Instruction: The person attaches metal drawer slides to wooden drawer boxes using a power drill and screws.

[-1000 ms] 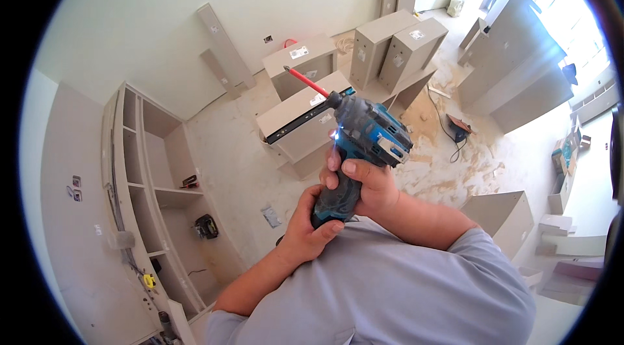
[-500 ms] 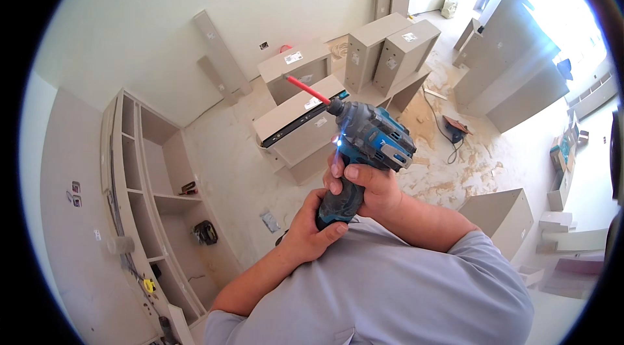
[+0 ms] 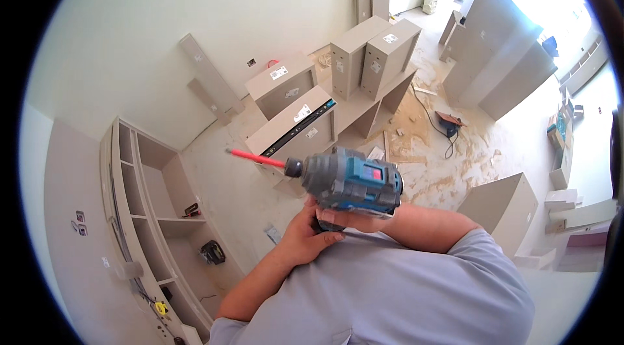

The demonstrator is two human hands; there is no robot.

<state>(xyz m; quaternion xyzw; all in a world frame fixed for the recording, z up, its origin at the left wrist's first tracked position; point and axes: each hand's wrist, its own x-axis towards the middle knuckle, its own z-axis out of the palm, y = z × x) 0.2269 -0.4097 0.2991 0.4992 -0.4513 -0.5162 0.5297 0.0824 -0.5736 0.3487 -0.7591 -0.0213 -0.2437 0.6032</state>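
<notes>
A blue and black cordless driver (image 3: pixel 351 182) with a long red bit (image 3: pixel 257 157) is held low in front of my chest, the bit pointing left. My left hand (image 3: pixel 307 236) is closed round the lower part of its handle, mostly under the tool. My right hand (image 3: pixel 348 218) grips the handle just behind the tool body, which hides most of its fingers. Beyond the bit lies a drawer box (image 3: pixel 278 132) with a black slide rail (image 3: pixel 299 125) along its top.
Cabinet boxes (image 3: pixel 390 49) stand at the back near wall-leaning boards (image 3: pixel 209 71). An open shelving unit (image 3: pixel 162 176) lines the left, with tools on it. Large panels (image 3: pixel 487 52) stand at the right. A corded tool (image 3: pixel 448 123) lies on the dusty floor; another box (image 3: pixel 494 215) stands lower right.
The driver has tipped down and left, so its bit now lies nearly horizontal and its top with a small panel shows. My right hand has moved down with it and is more hidden.
</notes>
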